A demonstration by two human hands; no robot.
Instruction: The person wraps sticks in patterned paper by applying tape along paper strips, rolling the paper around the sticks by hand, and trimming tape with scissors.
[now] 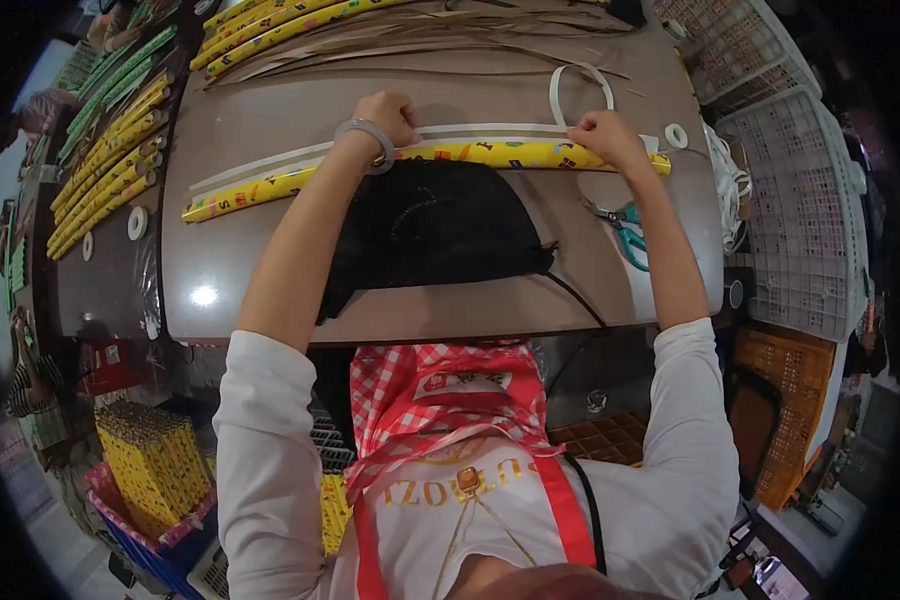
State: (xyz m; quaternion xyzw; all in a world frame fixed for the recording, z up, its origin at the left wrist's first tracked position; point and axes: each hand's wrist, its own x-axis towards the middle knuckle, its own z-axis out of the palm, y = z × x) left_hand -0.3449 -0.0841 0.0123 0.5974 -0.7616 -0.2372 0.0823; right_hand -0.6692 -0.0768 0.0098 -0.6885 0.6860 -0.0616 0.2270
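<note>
A yellow patterned roll (pixel 510 153) lies across the table, with a white strip (pixel 480 130) stretched along its far edge. My left hand (pixel 388 118), with a bangle at the wrist, is closed on the strip near the middle of the roll. Toward the roll's right end, my right hand (pixel 607 138) pinches the same strip, whose free end curls up in a loop beyond it. A black cloth (pixel 435 225) lies just on the near side of the roll. Teal-handled scissors (pixel 630 237) rest below my right hand.
More yellow rolls (pixel 260 40) and long brown strips (pixel 420 48) lie at the back. A white tape roll (pixel 676 136) is at the right. White crates (pixel 805 200) stand beyond the right edge. Another table (pixel 100 285) at left holds yellow and green rolls.
</note>
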